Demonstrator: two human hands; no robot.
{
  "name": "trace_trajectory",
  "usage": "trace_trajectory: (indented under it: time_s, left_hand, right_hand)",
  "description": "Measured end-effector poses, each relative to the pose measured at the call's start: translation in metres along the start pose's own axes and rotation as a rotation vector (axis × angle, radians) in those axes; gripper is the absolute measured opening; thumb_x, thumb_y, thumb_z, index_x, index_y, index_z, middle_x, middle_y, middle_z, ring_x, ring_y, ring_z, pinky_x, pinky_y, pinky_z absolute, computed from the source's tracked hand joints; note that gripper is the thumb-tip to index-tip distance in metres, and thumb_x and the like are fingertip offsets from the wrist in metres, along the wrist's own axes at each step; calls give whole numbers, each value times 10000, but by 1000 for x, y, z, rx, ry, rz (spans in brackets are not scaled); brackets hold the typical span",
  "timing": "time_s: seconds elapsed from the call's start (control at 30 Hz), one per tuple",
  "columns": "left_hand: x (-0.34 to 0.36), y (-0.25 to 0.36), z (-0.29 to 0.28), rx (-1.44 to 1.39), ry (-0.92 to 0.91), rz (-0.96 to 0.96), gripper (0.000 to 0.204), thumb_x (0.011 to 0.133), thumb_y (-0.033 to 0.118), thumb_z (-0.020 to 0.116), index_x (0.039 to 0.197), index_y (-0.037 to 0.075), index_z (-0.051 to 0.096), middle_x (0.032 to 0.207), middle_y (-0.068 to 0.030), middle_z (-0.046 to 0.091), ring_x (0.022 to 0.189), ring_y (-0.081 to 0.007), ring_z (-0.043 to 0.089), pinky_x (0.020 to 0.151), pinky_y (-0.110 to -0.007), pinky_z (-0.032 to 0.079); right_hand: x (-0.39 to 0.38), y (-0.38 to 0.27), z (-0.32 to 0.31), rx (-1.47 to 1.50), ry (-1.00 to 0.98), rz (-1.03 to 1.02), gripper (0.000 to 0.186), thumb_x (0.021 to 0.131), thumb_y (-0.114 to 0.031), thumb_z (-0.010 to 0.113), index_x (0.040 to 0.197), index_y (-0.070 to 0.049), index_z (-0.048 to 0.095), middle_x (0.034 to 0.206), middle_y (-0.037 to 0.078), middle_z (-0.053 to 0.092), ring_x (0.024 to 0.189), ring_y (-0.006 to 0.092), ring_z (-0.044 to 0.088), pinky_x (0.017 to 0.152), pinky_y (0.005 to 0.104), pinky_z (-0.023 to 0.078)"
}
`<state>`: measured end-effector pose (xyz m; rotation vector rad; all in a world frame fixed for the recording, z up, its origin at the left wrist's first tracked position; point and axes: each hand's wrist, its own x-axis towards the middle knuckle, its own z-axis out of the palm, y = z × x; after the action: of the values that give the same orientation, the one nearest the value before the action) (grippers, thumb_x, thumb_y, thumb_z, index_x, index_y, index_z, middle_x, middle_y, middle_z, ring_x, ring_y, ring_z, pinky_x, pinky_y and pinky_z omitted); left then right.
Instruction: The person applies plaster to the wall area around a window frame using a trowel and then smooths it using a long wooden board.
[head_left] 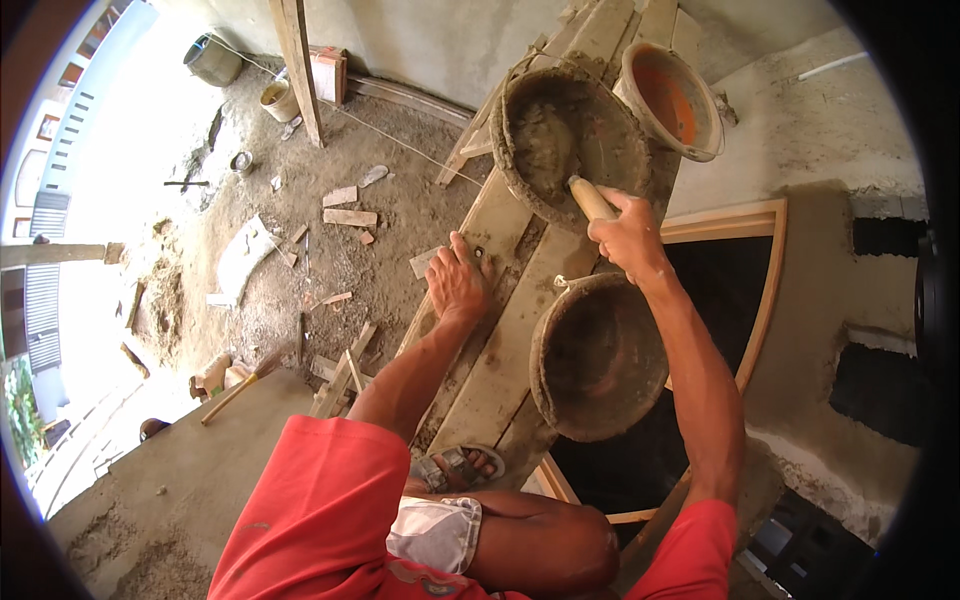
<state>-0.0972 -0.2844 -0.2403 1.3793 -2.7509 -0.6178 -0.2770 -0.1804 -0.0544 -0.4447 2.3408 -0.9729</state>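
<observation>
My right hand is closed around the wooden handle of a trowel. The trowel reaches into a mortar-crusted bucket holding wet grey mortar, and its blade is hard to make out there. My left hand lies on the edge of the wooden planks, fingers stretched out and apart, gripping nothing. Close below my right hand stands a second dark bucket with a dirty, shadowed inside. Beyond the mortar bucket is a third bucket with an orange inside.
My sandaled foot is on the planks. To the right are a wooden frame with a dark opening and a plastered wall. Down on the dirt ground lie broken pieces and a pale sack. A wooden post stands at upper left.
</observation>
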Motion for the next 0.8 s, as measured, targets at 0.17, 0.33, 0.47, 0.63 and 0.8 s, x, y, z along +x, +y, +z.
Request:
trace_trajectory:
  time_s: [0.17,0.33,0.47,0.63,0.8]
  left_hand:
    - [-1,2,0,-37,22,30,747,937,459,556,1468,-17,332,1169,-191,528,1078,-347,516,942,-468,397]
    - [-2,4,-2,-12,28,18,746,930,442,565,1469,-12,324,1171,-199,526,1080,-357,515,931,-476,405]
    - [-1,-1,-1,-26,20,24,747,931,440,565,1472,-12,320,1167,-201,526,1078,-358,515,931,-476,405]
    - [-1,0,-4,-30,-1,34,748,935,437,556,1473,-23,316,1155,-204,520,1074,-353,510,940,-466,396]
    - [-2,2,-8,-23,-24,31,750,940,447,546,1476,-25,316,1164,-198,518,1077,-348,508,946,-460,391]
  right_hand:
    - [-5,7,10,189,10,29,633,693,-20,631,1322,42,595,738,91,652,492,79,517,468,280,419]
    - [-10,16,14,234,83,-22,645,697,-14,626,1336,57,575,742,87,642,487,90,523,456,278,415]
    - [-15,17,18,281,58,-25,649,696,-5,626,1340,63,568,751,90,642,489,94,528,458,274,416]
    - [-19,18,15,287,103,-12,664,696,17,620,1355,60,555,756,89,638,487,93,526,455,268,412]
    - [-15,18,9,269,88,-17,669,695,16,620,1358,63,551,756,90,639,486,90,524,456,268,412]
